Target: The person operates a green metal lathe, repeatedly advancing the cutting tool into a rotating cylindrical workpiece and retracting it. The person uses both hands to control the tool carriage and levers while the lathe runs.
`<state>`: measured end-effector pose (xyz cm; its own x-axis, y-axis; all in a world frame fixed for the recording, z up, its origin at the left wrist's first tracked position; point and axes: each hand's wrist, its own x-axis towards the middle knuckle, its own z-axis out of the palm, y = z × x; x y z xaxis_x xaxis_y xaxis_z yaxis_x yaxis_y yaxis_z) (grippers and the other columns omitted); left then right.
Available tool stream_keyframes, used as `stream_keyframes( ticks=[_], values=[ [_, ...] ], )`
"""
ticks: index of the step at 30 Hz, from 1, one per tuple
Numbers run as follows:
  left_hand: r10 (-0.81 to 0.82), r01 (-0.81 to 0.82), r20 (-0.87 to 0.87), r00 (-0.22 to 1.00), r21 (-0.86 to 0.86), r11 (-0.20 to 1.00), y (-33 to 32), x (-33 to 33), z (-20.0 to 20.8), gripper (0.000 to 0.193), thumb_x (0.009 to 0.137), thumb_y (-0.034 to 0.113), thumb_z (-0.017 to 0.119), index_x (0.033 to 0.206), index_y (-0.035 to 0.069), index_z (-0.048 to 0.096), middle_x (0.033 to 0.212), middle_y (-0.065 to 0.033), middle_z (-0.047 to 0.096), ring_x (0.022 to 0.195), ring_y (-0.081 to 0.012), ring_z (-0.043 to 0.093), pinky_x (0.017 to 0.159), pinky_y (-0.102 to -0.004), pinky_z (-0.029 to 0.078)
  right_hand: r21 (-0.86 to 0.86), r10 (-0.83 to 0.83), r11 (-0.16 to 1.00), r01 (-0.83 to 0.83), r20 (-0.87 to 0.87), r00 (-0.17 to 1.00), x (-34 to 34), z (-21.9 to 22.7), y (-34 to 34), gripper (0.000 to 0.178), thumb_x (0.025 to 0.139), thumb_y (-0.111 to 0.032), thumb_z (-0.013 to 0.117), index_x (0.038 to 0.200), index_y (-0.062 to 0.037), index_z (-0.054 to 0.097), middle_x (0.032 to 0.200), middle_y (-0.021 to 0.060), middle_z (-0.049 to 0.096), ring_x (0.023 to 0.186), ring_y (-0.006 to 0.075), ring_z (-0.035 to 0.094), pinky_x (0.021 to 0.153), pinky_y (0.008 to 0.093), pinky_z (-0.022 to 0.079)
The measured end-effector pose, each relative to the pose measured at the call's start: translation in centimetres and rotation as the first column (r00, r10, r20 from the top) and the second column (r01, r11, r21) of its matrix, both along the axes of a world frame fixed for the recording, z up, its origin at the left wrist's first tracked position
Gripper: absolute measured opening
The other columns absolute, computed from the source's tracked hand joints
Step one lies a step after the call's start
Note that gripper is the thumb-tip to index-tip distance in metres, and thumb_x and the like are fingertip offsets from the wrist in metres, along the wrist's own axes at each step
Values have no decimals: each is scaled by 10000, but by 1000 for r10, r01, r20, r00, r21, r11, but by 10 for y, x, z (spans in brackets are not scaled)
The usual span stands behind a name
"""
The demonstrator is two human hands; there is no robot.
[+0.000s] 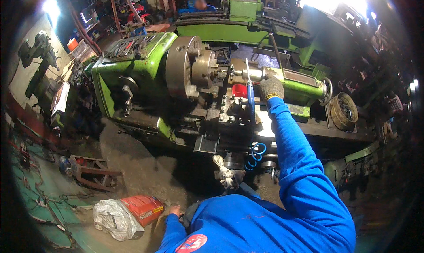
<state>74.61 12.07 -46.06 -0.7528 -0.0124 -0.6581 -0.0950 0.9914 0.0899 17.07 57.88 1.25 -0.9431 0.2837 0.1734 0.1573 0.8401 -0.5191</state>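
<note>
My right hand (271, 88), in a grey knit glove, reaches to the near side of the green tailstock (300, 86) of a lathe. Its fingers point away from me, and their tips are hidden. Just left of it stands a blue air blow gun (251, 98) with a long thin nozzle, upright; whether the hand touches it is unclear. Farther left, a thick steel cylinder (203, 70) sits in the large lathe chuck (179, 67), facing the tailstock's tooling. Low by my side is my left hand (175, 210), bare, mostly hidden at the sleeve.
A red container (240, 90) stands behind the tool post (229, 111). From the carriage hangs a coiled blue hose (257, 153), near a knotted pale rag (225, 173). A round bin (343, 112) rests at the bed's right end. Floor: red-and-white sack (128, 213), rusty metal frame (95, 172).
</note>
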Motion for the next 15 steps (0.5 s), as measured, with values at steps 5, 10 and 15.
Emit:
stream_keyframes(
  ticks=[5, 10, 15],
  values=[
    [371, -357, 10, 929, 303, 884, -7, 9, 4, 631, 909, 331, 812, 1433, 55, 594, 1317, -194, 704, 1214, -358, 682, 985, -483, 560, -7, 7, 1000, -7, 28, 1000, 0, 1, -4, 321, 924, -321, 617, 1118, -124, 781, 1195, 235, 734, 1145, 425, 691, 1013, 505, 536],
    [812, -844, 290, 506, 359, 398, 7, -6, 14, 500, 1043, 378, 651, 1387, 17, 609, 1235, -153, 738, 905, -263, 777, 626, -423, 622, 19, 23, 1000, -23, -9, 1000, -7, -8, 2, 325, 926, -319, 608, 1132, -132, 777, 1190, 232, 735, 1146, 423, 689, 1004, 502, 539],
    [879, -921, 331, 343, 304, 245, 12, -16, 23, 487, 1079, 416, 573, 1360, 22, 628, 1175, -152, 746, 818, -212, 777, 522, -389, 598, -15, 44, 999, -44, 4, 999, 0, 1, 1, 324, 915, -319, 614, 1128, -131, 771, 1192, 227, 735, 1142, 427, 689, 998, 502, 542]
  ],
)
